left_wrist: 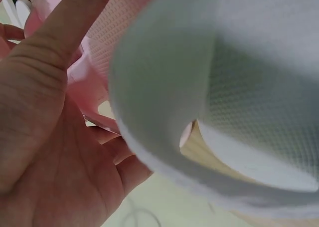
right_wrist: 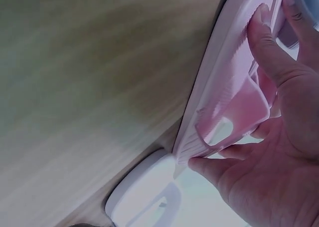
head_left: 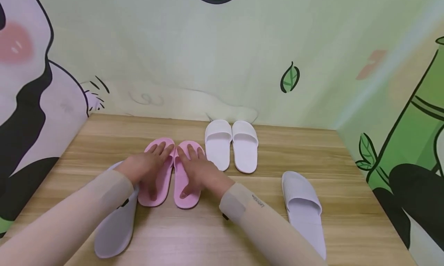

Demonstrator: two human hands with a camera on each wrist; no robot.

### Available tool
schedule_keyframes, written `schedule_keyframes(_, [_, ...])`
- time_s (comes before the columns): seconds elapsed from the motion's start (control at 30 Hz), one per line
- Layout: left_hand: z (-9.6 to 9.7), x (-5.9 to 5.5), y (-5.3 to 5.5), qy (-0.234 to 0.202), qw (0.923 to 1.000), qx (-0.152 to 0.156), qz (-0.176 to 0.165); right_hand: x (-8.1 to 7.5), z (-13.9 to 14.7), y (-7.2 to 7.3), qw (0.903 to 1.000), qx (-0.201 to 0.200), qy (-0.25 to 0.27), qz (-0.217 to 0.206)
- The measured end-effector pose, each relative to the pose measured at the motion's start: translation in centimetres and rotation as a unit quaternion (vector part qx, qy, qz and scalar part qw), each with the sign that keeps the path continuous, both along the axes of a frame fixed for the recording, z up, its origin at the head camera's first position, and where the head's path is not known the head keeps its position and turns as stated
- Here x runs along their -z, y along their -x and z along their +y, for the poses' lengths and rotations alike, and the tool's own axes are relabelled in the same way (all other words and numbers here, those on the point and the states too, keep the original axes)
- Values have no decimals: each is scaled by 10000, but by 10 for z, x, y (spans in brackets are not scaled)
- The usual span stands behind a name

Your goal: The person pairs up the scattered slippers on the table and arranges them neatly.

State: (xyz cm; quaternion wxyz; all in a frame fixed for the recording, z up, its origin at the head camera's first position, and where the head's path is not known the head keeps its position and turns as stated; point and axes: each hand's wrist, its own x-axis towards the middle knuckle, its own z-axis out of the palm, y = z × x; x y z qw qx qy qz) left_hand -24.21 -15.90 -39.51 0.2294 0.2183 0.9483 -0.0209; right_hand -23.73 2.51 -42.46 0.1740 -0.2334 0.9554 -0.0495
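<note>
A pair of pink slippers lies side by side on the wooden surface, toes toward the wall. My left hand (head_left: 151, 167) rests over the left pink slipper (head_left: 162, 185), its fingers spread across the strap and the thumb lower on the footbed. On the right pink slipper (head_left: 180, 177), my right hand (head_left: 199, 171) lies the same way; in the right wrist view its thumb touches the footbed and the fingers reach over the strap (right_wrist: 244, 107). A large pale slipper (head_left: 116, 231) sits below my left forearm, partly hidden by it. It blocks much of the left wrist view.
Right of the pink pair stands a smaller white pair, a left slipper (head_left: 217, 150) and a right slipper (head_left: 245, 154), close to the back wall (head_left: 243, 65). Another large pale slipper (head_left: 305, 216) lies at the front right, beside my right forearm. Printed walls border the wooden surface (head_left: 312, 150).
</note>
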Motion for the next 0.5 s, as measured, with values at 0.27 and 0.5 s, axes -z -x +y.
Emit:
schedule_keyframes(0.27, [-5,-4,11,-200,9991,-267,269,-3,-4,21,10000,-34,-15,23])
schedule_keyframes(0.5, [-6,-11,13,-415,9977,-280,462,-3,-6,34,10000,-2,-44,-85])
